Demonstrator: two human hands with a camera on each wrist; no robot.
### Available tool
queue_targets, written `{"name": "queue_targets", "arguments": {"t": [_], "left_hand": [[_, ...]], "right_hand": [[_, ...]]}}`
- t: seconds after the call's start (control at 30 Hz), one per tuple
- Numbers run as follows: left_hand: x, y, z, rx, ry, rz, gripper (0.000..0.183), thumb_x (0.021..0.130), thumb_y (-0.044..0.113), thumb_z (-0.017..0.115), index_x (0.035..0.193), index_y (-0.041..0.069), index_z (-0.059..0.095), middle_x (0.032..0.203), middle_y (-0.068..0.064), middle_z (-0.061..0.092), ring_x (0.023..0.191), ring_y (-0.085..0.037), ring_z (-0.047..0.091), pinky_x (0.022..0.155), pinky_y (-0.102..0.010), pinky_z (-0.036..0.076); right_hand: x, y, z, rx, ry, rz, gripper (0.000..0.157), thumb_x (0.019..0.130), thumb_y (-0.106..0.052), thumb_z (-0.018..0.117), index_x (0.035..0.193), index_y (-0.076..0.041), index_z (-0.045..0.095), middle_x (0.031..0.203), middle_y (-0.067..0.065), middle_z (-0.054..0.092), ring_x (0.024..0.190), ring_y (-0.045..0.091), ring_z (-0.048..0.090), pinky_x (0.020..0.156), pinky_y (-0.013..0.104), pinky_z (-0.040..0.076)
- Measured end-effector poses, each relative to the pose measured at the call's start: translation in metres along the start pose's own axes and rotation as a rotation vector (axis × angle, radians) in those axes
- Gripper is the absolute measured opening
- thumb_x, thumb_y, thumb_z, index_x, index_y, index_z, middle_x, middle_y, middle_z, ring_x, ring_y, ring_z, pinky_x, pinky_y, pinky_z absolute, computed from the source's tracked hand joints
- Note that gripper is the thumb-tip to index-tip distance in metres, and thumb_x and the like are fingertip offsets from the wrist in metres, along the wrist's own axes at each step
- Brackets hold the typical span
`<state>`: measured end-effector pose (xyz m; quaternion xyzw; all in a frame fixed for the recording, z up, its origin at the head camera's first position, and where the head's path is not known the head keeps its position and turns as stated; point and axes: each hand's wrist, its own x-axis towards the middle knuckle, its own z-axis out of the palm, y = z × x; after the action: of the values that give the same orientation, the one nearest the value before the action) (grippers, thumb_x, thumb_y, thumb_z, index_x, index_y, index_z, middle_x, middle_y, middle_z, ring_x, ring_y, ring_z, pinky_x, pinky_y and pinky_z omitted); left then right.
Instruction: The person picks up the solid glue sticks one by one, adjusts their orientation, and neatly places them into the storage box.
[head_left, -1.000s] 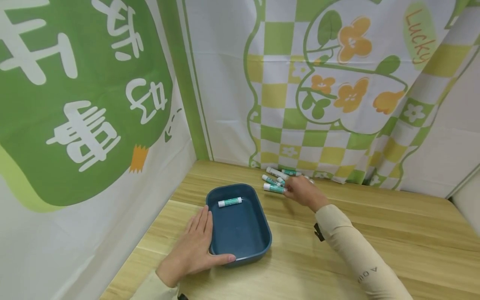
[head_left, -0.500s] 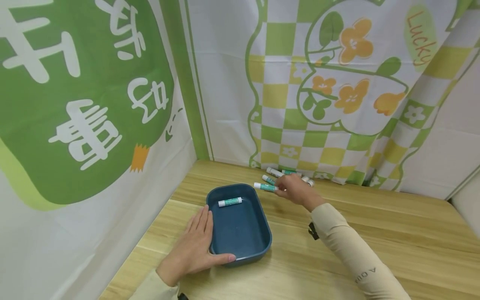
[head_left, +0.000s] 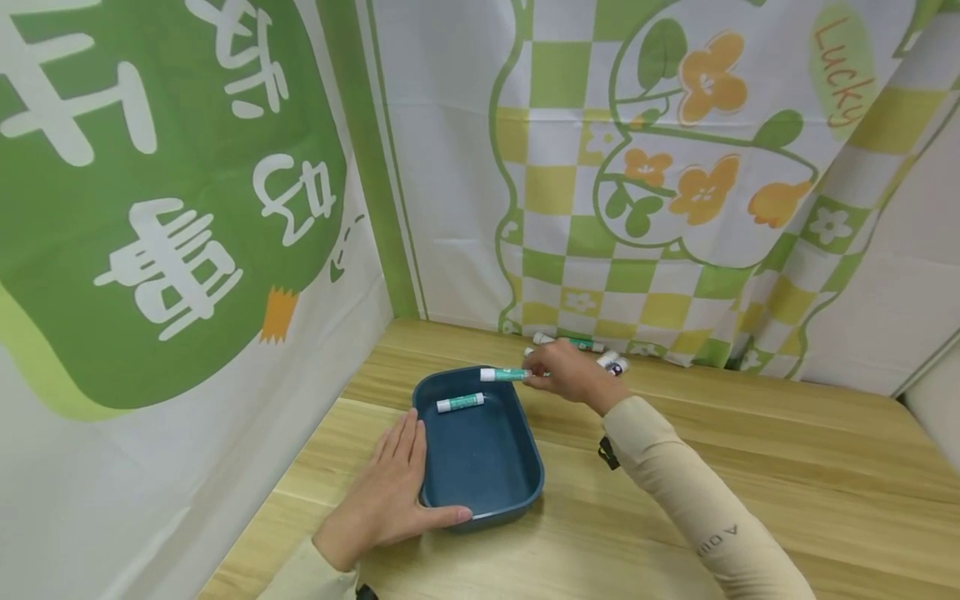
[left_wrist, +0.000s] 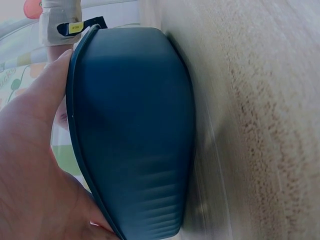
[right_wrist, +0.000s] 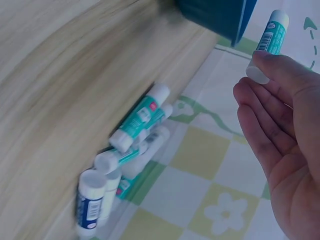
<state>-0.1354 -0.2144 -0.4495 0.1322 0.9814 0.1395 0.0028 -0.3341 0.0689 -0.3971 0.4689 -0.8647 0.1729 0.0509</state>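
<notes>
My right hand point(head_left: 566, 375) pinches one end of a white and teal glue stick point(head_left: 504, 375). The stick is level above the far right rim of the dark blue tray point(head_left: 480, 467). In the right wrist view the thumb and fingertips press on the end of this glue stick point(right_wrist: 270, 42). Another glue stick point(head_left: 461, 403) lies inside the tray near its far end. My left hand point(head_left: 382, 492) rests against the tray's near left corner, fingers straight along the side and thumb on the near rim. In the left wrist view it touches the rim of the tray point(left_wrist: 130, 110).
Behind my right hand, a loose pile of several glue sticks point(right_wrist: 137, 120) lies on the wooden table point(head_left: 675, 500) by the back curtain point(head_left: 555, 192). One stick with a dark blue label point(right_wrist: 91, 205) is among them. A green and white cloth point(head_left: 187, 167) hangs at the left.
My right hand has lifted the glue stick from the pile and carried it left to the tray's far right rim. My left hand and the tray have stayed put.
</notes>
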Motion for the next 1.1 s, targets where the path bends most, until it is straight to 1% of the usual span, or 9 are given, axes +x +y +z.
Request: {"name": "queue_targets", "arguments": {"t": [0.17, 0.27, 0.33, 0.5, 0.6, 0.67, 0.7, 0.83, 1.1], "left_hand": [[0.0, 0.0, -0.001, 0.005, 0.001, 0.0, 0.139, 0.078, 0.092, 0.058, 0.162, -0.013, 0.022, 0.173, -0.033, 0.013, 0.163, -0.047, 0.016, 0.132, -0.06, 0.023], [-0.001, 0.001, -0.001, 0.009, 0.0, 0.001, 0.139, 0.079, 0.092, 0.058, 0.162, -0.013, 0.023, 0.173, -0.033, 0.013, 0.163, -0.047, 0.016, 0.132, -0.06, 0.023], [-0.001, 0.001, -0.001, 0.012, -0.001, 0.002, 0.139, 0.079, 0.092, 0.058, 0.162, -0.013, 0.023, 0.173, -0.033, 0.013, 0.163, -0.047, 0.016, 0.132, -0.06, 0.023], [0.0, 0.0, -0.001, 0.012, -0.01, 0.0, 0.138, 0.079, 0.092, 0.057, 0.162, -0.013, 0.022, 0.173, -0.033, 0.013, 0.163, -0.046, 0.016, 0.132, -0.059, 0.023], [0.0, 0.0, -0.001, 0.011, -0.013, -0.002, 0.138, 0.08, 0.093, 0.056, 0.162, -0.013, 0.021, 0.174, -0.032, 0.012, 0.164, -0.046, 0.015, 0.132, -0.059, 0.022], [0.0, -0.001, 0.0, 0.01, -0.015, -0.002, 0.138, 0.08, 0.093, 0.056, 0.162, -0.013, 0.021, 0.174, -0.032, 0.012, 0.164, -0.046, 0.014, 0.132, -0.059, 0.021], [0.0, -0.001, 0.0, 0.009, -0.015, -0.001, 0.138, 0.08, 0.093, 0.056, 0.163, -0.013, 0.021, 0.174, -0.032, 0.012, 0.164, -0.046, 0.014, 0.132, -0.059, 0.021], [0.001, -0.001, 0.001, 0.004, -0.02, -0.002, 0.139, 0.08, 0.093, 0.056, 0.163, -0.012, 0.02, 0.174, -0.032, 0.012, 0.164, -0.046, 0.014, 0.132, -0.059, 0.021], [0.001, -0.001, 0.0, 0.012, -0.022, -0.007, 0.139, 0.079, 0.094, 0.055, 0.163, -0.012, 0.021, 0.174, -0.032, 0.012, 0.164, -0.045, 0.015, 0.132, -0.059, 0.022]], "right_hand": [[0.011, -0.01, -0.001, -0.013, -0.055, 0.001, 0.016, 0.1, -0.013, 0.074, 0.084, -0.012, 0.073, 0.081, -0.002, 0.073, 0.072, 0.004, 0.061, 0.069, 0.025, 0.054], [0.018, -0.015, 0.0, -0.007, -0.08, -0.019, 0.027, 0.1, -0.013, 0.074, 0.075, -0.013, 0.063, 0.074, -0.005, 0.066, 0.068, 0.003, 0.055, 0.066, 0.023, 0.05], [0.022, -0.019, 0.003, -0.003, -0.091, -0.042, 0.031, 0.099, -0.013, 0.075, 0.072, -0.013, 0.06, 0.072, -0.005, 0.064, 0.067, 0.003, 0.055, 0.066, 0.022, 0.048], [0.029, -0.029, 0.012, -0.01, -0.111, -0.092, 0.031, 0.097, -0.011, 0.077, 0.071, -0.013, 0.06, 0.071, -0.007, 0.062, 0.066, 0.002, 0.054, 0.064, 0.021, 0.047], [0.033, -0.034, 0.019, 0.0, -0.131, -0.101, 0.031, 0.098, -0.01, 0.075, 0.071, -0.013, 0.06, 0.066, -0.007, 0.05, 0.062, 0.003, 0.042, 0.061, 0.02, 0.038], [0.034, -0.036, 0.024, 0.001, -0.139, -0.113, 0.028, 0.098, -0.01, 0.075, 0.073, -0.012, 0.064, 0.066, -0.007, 0.047, 0.061, 0.004, 0.038, 0.06, 0.02, 0.035], [0.035, -0.037, 0.026, -0.004, -0.141, -0.12, 0.025, 0.099, -0.01, 0.074, 0.075, -0.011, 0.066, 0.066, -0.006, 0.049, 0.061, 0.005, 0.038, 0.059, 0.021, 0.035], [0.037, -0.039, 0.035, -0.065, -0.142, -0.145, 0.015, 0.098, -0.012, 0.076, 0.083, -0.011, 0.074, 0.071, -0.003, 0.065, 0.063, 0.005, 0.047, 0.06, 0.021, 0.043], [0.044, -0.04, 0.047, -0.142, -0.235, -0.127, 0.013, 0.099, -0.013, 0.074, 0.086, -0.011, 0.075, 0.076, -0.001, 0.068, 0.066, 0.006, 0.049, 0.063, 0.023, 0.045]]}}
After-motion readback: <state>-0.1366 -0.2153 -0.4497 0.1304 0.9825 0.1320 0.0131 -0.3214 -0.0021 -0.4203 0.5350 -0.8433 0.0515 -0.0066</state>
